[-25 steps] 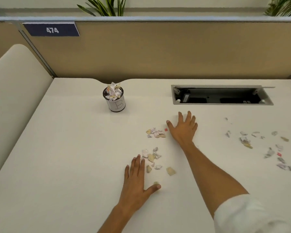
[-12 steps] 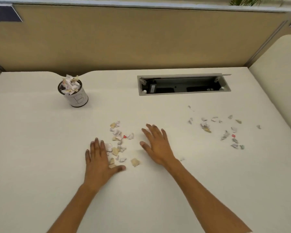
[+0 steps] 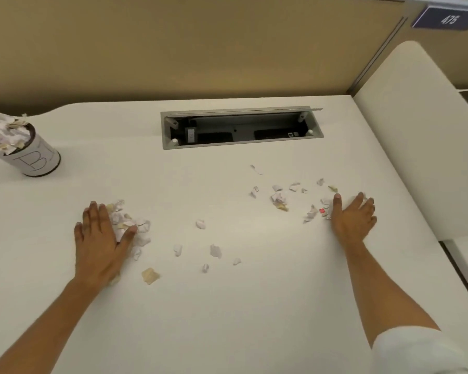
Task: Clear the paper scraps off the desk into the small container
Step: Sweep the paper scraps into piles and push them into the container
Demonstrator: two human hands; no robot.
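A small white container (image 3: 35,160) marked with a letter B stands at the far left of the white desk (image 3: 227,306), heaped with paper scraps. My left hand (image 3: 100,238) lies flat and open on the desk, its thumb side against a gathered pile of white and tan scraps (image 3: 130,225). My right hand (image 3: 353,217) rests flat and open at the right, touching the edge of a scattered group of scraps (image 3: 280,199), with a small red piece (image 3: 322,211) beside its thumb. Loose scraps (image 3: 215,251) lie between the two hands.
An open cable tray (image 3: 241,128) is recessed in the desk's far middle. A tan partition wall (image 3: 200,49) closes the back, with a blue sign reading 475 (image 3: 447,18) at top right. A cream side panel (image 3: 416,144) borders the desk's right edge.
My right hand has swung from beside the left pile over to the right group of scraps. My left hand stayed flat against its pile. The view has turned right.
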